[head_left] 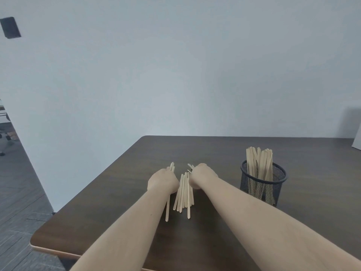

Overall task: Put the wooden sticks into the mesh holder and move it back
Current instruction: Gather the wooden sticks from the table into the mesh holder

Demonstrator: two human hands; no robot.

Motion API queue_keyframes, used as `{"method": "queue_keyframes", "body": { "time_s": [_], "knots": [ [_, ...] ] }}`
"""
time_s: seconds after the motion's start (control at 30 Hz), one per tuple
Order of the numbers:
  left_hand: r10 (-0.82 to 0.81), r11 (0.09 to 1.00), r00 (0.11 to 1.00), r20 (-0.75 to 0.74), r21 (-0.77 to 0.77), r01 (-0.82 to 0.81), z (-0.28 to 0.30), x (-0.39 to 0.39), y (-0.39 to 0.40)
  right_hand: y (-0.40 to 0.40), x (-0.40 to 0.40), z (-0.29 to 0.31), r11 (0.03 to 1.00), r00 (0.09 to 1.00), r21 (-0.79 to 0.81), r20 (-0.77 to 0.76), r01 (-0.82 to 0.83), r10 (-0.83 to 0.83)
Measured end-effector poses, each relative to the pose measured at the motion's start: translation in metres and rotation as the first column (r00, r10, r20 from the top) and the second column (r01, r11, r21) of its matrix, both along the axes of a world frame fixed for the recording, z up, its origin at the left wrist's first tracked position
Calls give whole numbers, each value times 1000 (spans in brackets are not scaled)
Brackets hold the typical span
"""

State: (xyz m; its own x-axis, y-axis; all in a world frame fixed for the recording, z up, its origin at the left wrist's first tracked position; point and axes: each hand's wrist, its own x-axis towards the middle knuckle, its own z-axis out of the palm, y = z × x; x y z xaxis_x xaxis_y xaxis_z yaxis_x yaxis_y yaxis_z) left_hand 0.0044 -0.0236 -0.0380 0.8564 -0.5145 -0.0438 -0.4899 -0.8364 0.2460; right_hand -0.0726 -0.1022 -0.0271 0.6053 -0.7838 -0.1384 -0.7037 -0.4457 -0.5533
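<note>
Wall [175, 65]: plain pale, fills the upper frame; small dark box [10, 27] mounted top left.
Tabletop [117, 222]: dark wood, rounded near-left corner, light edge band. Grey floor [17, 212] on the left.
Both bare forearms reach in from the bottom, converging at the tabletop's centre.
Holder [262, 182]: black mesh cup, upright on the tabletop, right of the hands and clear of them. Already carries a batch of sticks standing on end, tops well above the rim.
Loose sticks [184, 192]: pale bundle fanned between the two hands, near ends splayed toward the camera and resting on or just over the tabletop; can't tell which.
Left hand [163, 180]: curled closed around a few sticks, tips poke out above the knuckles, one long stick trails below the wrist.
Right hand [203, 178]: also curled closed on the bundle's far end, stick tips showing at its upper left. Fingers hidden from this angle on both.
</note>
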Motion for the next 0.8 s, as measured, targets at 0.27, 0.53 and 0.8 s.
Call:
{"method": "queue_keyframes", "body": {
  "time_s": [0.27,0.53,0.8],
  "knots": [
    [99,975,987,-126,-188,-122,1,6,5,-1,-4,-7,997,997,-52,-55,58,-61],
    [127,899,986,-109,-407,-161,3,11,13,0,-6,-4,995,990,-71,132,65,-55],
    [24,690,992,-121,-716,-104,34,8,8,3,-6,32,998,855,-43,519,41,-13]
  ]
}}
